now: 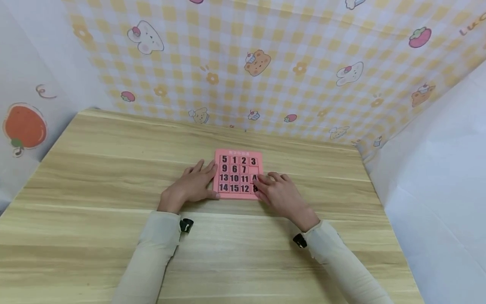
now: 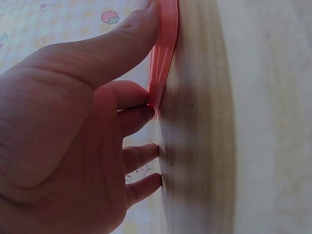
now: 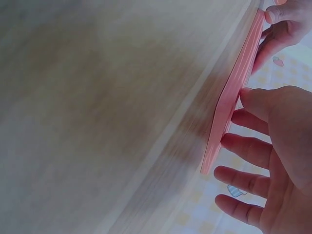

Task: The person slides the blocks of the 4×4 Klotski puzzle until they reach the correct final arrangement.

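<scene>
A pink number sliding puzzle (image 1: 239, 174) lies flat on the wooden table, its numbered tiles in rows. The gap is in the second row from the top, at the right, below tile 3 and above tile 4. My left hand (image 1: 193, 185) holds the frame's left side, thumb at the near left corner and fingers along the left edge. In the left wrist view, two fingers touch the pink edge (image 2: 163, 53), while two others rest lower on the table. My right hand (image 1: 279, 194) touches the right column with its fingertips, partly covering tiles 4 and 8.
The wooden table (image 1: 95, 177) spreads around the puzzle. Behind it hangs a yellow checked cloth (image 1: 228, 63) with cartoon prints. A white sheet (image 1: 436, 169) stands on the right, and a white cloth with a printed red fruit (image 1: 24, 126) on the left.
</scene>
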Available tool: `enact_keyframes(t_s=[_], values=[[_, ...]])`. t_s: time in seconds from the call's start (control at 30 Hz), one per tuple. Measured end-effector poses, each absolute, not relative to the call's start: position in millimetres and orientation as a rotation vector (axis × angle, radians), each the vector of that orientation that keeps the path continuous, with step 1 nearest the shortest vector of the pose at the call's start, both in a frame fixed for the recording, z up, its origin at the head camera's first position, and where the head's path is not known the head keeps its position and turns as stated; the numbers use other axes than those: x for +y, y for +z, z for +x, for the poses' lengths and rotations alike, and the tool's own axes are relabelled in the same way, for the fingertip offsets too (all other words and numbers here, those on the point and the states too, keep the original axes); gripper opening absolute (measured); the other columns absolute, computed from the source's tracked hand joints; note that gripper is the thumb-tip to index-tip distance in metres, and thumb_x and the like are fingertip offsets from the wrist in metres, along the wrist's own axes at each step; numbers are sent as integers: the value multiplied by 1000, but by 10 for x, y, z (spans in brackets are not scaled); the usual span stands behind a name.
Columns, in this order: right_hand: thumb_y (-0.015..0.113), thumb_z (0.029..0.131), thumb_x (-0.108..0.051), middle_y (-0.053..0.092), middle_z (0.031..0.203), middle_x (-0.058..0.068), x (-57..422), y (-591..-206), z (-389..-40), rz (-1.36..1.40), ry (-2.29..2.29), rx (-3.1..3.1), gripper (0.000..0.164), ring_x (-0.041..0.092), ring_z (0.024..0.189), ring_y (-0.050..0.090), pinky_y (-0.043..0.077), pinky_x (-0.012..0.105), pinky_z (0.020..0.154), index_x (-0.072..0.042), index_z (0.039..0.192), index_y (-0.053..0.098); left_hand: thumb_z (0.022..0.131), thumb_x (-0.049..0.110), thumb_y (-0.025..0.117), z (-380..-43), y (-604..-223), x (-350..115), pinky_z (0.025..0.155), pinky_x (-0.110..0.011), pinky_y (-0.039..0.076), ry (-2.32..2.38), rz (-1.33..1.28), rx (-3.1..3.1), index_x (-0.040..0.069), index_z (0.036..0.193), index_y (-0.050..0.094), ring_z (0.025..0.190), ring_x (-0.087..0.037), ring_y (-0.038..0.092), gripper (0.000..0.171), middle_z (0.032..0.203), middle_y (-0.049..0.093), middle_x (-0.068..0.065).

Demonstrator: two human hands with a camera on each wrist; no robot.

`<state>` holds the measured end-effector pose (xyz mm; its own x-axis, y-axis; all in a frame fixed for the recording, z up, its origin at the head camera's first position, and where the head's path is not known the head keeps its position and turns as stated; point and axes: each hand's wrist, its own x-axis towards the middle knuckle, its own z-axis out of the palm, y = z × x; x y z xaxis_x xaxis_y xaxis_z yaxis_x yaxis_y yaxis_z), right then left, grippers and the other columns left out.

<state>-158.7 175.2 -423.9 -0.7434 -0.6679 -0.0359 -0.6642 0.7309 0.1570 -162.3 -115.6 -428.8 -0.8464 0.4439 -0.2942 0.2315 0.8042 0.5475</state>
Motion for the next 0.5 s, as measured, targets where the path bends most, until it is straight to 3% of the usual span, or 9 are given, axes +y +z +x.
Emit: enact_keyframes(t_s=[0.5], values=[[44,104,-46,52,149,3,1703,-4170,-1591,1054,-195,-3018,47,33,133,50,43,54,107,-21,141,57,90,44,70,-1607,-4245,-1140,122,-57,3,688,499,2572,4,158,16,152,-41,-5,95,166,5,-12]])
